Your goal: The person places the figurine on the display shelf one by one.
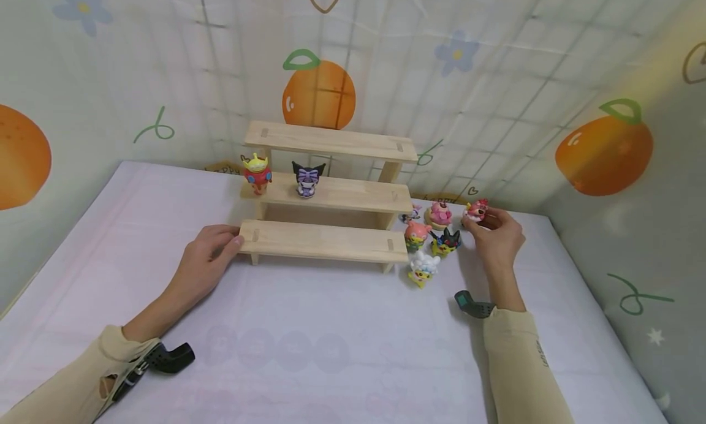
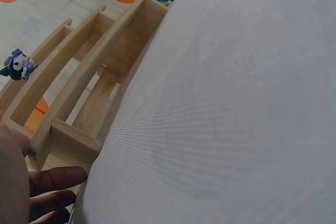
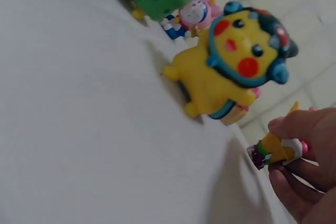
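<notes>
My right hand [image 1: 499, 231] pinches a small pink-and-yellow figurine [image 1: 475, 211] between thumb and fingers, at the right of the figurine group; its purple-and-green base [image 3: 257, 157] shows in the right wrist view. At the left end of a three-step wooden display stand [image 1: 325, 240], my left hand [image 1: 206, 252] touches the lowest step, its fingers extended beside the stand's end in the left wrist view. On the middle step stand a red-and-yellow figurine with a green head [image 1: 257, 174] and a purple-and-black eared figurine [image 1: 307, 180].
Right of the stand sit several figurines: a white-topped yellow one [image 1: 423, 268], a yellow one with a dark hood [image 1: 445, 242], a pink-headed one in green [image 1: 417, 234] and a pink one on a tan base [image 1: 439, 214]. A fruit-printed curtain [image 1: 386, 68] hangs behind the white-covered table [image 1: 265, 314].
</notes>
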Demonstrator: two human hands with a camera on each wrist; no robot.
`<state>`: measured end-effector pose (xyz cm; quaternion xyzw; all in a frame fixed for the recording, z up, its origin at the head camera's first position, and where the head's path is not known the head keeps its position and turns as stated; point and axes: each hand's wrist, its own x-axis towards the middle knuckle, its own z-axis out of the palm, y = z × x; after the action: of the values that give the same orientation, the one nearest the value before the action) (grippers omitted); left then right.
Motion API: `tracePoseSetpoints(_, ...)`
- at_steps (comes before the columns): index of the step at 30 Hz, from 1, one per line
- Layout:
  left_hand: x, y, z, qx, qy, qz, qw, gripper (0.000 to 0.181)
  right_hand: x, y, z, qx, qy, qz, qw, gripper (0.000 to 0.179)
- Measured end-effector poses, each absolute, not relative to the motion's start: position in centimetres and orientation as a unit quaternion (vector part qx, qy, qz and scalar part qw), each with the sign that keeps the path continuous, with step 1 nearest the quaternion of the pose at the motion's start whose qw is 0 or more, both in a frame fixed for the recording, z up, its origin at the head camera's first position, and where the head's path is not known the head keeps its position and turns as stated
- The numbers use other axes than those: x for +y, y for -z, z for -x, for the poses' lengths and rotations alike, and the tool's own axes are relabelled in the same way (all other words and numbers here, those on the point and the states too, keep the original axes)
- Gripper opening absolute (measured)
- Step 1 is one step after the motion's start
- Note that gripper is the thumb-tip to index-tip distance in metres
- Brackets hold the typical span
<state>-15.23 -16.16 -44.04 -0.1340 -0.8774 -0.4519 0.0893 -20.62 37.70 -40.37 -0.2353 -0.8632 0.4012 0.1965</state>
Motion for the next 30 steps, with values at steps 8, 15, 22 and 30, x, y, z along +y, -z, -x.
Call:
tracePoseSetpoints(8, -16.2, 43.9, 15.2, -0.879, 0.449, 0.133, 0.085, 0.038, 36.9, 36.6, 19.5, -0.859, -0.407, 0.228, 0.212, 0.057)
tracePoseSetpoints(15, -16.2, 43.9, 15.1, -0.879, 0.449, 0.134, 0.087, 0.038, 35.7, 34.4, 18.9, -0.871, -0.396, 0.199, 0.213, 0.058)
tracePoseSetpoints(22, -16.2, 43.9, 15.1, -0.877, 0.451, 0.137, 0.089, 0.038, 33.9, 33.1, 18.3, -0.881, -0.381, 0.146, 0.24, 0.055)
tracePoseSetpoints(30, -16.2, 44.0, 15.1, -0.876, 0.453, 0.138, 0.092, 0.037, 30.2, 30.6, 17.2, -0.889, -0.386, 0.089, 0.23, 0.052)
